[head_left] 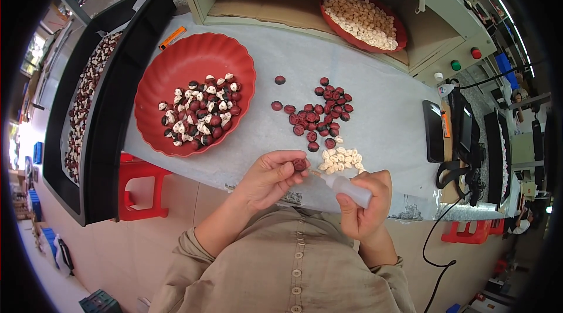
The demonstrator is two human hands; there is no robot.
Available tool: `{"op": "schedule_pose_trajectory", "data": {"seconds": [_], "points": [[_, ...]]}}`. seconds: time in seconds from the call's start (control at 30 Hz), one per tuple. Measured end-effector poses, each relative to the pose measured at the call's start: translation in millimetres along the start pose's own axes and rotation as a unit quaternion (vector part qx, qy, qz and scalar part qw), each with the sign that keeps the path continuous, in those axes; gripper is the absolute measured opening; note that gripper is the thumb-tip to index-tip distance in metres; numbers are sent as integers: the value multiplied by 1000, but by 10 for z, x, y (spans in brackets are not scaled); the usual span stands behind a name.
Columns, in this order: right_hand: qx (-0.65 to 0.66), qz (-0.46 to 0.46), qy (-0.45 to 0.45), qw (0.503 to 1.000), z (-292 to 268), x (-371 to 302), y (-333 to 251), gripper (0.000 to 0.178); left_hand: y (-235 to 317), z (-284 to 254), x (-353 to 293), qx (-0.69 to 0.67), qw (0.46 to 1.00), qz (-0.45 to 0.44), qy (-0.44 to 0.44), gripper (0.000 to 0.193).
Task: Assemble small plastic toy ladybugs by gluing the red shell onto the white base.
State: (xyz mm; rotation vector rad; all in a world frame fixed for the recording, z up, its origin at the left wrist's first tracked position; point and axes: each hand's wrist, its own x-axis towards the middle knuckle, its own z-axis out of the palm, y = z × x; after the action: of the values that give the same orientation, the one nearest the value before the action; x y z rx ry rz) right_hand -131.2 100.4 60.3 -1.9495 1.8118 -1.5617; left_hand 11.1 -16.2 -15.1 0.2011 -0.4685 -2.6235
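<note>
Pinched between thumb and fingers of my left hand [267, 181] is a small round dark-red piece [299, 164], held above the table's near edge. My right hand [369, 207] is wrapped round a translucent white squeeze bottle [352, 191], tilted so its thin nozzle points at the red piece. Whether the tip touches it, I cannot tell. Just beyond the bottle lies a small pile of cream-coloured pieces [340, 159]. Farther off, several dark-red and black pieces [316, 115] are scattered loosely on the white table covering.
At left a red scalloped bowl [196, 49] holds joined red-and-cream pieces, beside a long black bin [126, 90] of similar ones. A red bowl of cream pieces [363, 17] stands at the back in a cabinet [258, 17]. A phone [433, 131] lies at right. Red stools [141, 187] flank the table.
</note>
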Motion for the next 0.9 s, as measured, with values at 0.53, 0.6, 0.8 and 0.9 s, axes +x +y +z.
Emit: {"op": "schedule_pose_trajectory", "data": {"seconds": [0.53, 0.6, 0.8, 0.9], "points": [[84, 55, 42, 994, 51, 27, 57, 24, 1, -18, 0, -5, 1000, -16, -5, 28], [79, 46, 41, 995, 55, 39, 61, 23, 3, -6, 0, 3, 1000, -16, 0, 28], [72, 53, 28, 996, 49, 51, 53, 23, 10, 6, 0, 5, 1000, -15, 6, 27], [66, 47, 18, 997, 22, 68, 45, 24, 8, -11, -8, 3, 1000, -18, 4, 27]]}}
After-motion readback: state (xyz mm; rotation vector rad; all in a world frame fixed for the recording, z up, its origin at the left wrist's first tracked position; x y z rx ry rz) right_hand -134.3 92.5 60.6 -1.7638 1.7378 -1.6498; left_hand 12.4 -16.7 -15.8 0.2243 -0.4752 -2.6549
